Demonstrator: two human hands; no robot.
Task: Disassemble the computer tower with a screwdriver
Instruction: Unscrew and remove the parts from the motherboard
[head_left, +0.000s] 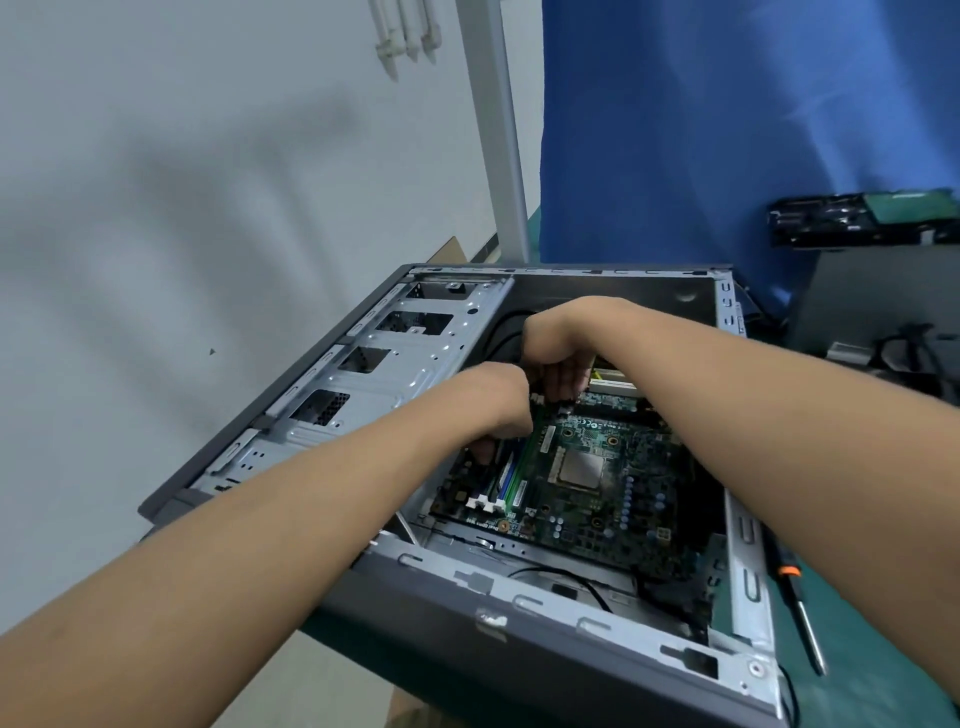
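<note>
**Computer tower** (467, 649): laid on its side on the green-covered table (878, 696), side panel off, interior exposed.

**Motherboard** (613, 499): seated flat inside the tower; a bare processor (582, 466) is seen at its middle and memory slots (496, 486) at its left edge.

**Drive cage** (374, 384): fixed along the tower's left side.

**Left hand** (498, 400): lowered inside the tower over the memory slots, fingers curled downward; whether anything is gripped cannot be told.

**Right hand** (558, 361): held inside the tower just beyond the left hand and almost touching it, fingers curled down at the motherboard's far edge; the grip cannot be told.

**Screwdriver** (800, 605): laid on the table just right of the tower, black handle, orange collar, untouched.

**Blue cloth** (727, 130): hung behind the tower.
</note>
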